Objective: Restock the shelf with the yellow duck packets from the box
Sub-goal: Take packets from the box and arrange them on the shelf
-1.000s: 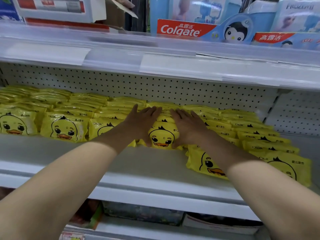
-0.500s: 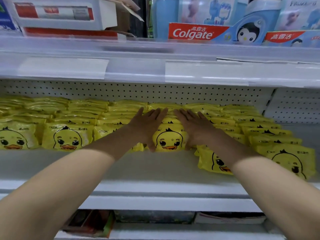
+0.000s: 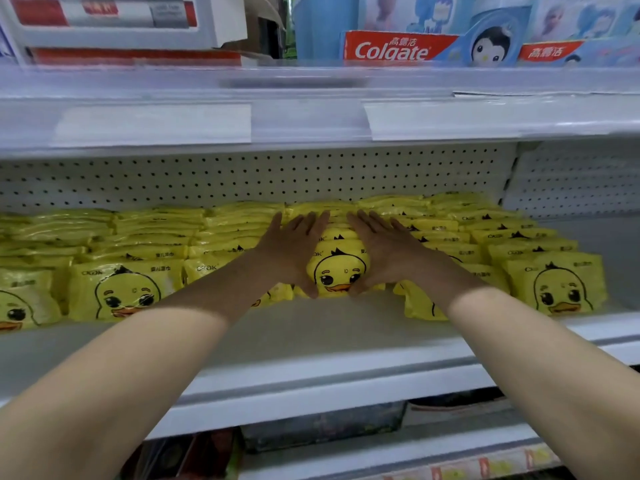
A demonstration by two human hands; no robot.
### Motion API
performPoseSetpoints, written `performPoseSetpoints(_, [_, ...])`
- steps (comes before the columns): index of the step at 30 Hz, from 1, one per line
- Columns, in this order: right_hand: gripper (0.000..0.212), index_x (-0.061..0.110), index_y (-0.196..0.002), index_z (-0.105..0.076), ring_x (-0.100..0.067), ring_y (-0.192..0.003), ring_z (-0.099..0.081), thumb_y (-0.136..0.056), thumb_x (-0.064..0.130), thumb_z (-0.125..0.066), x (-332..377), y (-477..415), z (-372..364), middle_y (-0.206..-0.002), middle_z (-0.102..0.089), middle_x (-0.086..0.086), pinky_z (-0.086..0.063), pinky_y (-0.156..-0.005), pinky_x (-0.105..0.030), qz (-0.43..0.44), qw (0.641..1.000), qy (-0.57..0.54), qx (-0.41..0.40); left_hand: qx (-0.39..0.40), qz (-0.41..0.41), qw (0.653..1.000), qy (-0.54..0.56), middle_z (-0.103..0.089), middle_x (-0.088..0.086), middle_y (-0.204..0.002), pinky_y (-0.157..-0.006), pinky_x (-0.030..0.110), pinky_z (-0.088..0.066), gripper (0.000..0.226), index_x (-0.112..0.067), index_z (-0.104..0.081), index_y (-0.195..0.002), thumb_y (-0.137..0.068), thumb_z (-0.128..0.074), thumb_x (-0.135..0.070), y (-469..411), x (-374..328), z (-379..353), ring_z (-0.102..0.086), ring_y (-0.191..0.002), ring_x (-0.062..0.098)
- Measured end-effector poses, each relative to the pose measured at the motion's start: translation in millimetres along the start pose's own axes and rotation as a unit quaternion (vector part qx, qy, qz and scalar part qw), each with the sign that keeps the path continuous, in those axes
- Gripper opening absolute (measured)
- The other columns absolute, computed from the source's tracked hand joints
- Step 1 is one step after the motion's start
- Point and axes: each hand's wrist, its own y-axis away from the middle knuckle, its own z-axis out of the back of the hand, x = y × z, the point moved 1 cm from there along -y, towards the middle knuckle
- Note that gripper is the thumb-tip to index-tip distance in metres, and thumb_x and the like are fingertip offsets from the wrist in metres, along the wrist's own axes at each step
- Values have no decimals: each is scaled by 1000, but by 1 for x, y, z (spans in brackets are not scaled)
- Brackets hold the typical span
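Observation:
Several rows of yellow duck packets fill the back of the white shelf (image 3: 311, 344). In the middle row, the front duck packet (image 3: 337, 271) stands facing me. My left hand (image 3: 294, 249) lies flat along that row's left side with fingers straight. My right hand (image 3: 384, 251) presses its right side the same way, thumbs near the packet's bottom edge. One loose packet (image 3: 420, 304) lies tilted under my right forearm. The box is not in view.
A pegboard wall (image 3: 263, 174) backs the shelf. The upper shelf (image 3: 311, 109) carries Colgate toothpaste boxes (image 3: 398, 46) and white cartons (image 3: 110, 22). Other goods sit on the lower shelf (image 3: 322, 427). Bare shelf surface runs along the front edge.
Both hands stay on either side of the middle row and have slid a little further back along it. The camera view has tilted slightly, moving the shelf lower in the frame.

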Motion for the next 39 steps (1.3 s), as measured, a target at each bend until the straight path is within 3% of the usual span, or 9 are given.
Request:
performPoseSetpoints(10, [143, 20, -158, 9, -18, -153, 8, -58, 72, -79, -3, 8, 1, -167, 5, -3, 2, -124, -46, 10, 999, -4, -33, 13, 19, 1000, -3, 8, 6, -163, -118, 57, 1, 154, -21, 25, -150, -50, -80, -71, 2, -4, 5, 1, -151, 25])
performPoseSetpoints(18, [125, 28, -158, 5, -15, -153, 4, -70, 69, -73, -53, 38, 34, -167, 3, 1, -1, -124, -40, 43, 996, -69, -38, 10, 9, 996, 88, 12, 3, -163, -120, 50, 3, 148, -20, 16, -154, -51, -74, -78, -16, -62, 37, 7, -150, 20])
performPoseSetpoints(28, [143, 28, -156, 15, -14, -150, 19, -57, 80, -74, -149, 70, 41, -165, 15, 4, 11, -121, -40, 16, 991, 28, 126, 52, -29, 994, 94, 12, 2, -163, -120, 48, 8, 147, -18, 16, -154, -54, -74, -78, -44, -153, 59, 12, -149, 16])
performPoseSetpoints(35, [146, 25, -156, 18, -15, -148, 24, -58, 74, -79, -153, 85, 37, -164, 19, 6, 12, -119, -39, 57, 980, 54, 184, 86, -11, 993, 76, 11, 0, -163, -120, 49, 6, 153, -22, 14, -153, -42, -72, -84, -49, -170, 39, 13, -149, 20])
performPoseSetpoints(39, [151, 27, -156, 17, -14, -148, 25, -50, 77, -79, -155, 77, 31, -164, 19, 6, 11, -121, -40, 76, 979, 70, 173, 87, -2, 993, 85, 12, 0, -163, -120, 50, 4, 152, -26, 11, -153, -41, -74, -83, -50, -175, 39, 16, -149, 20])
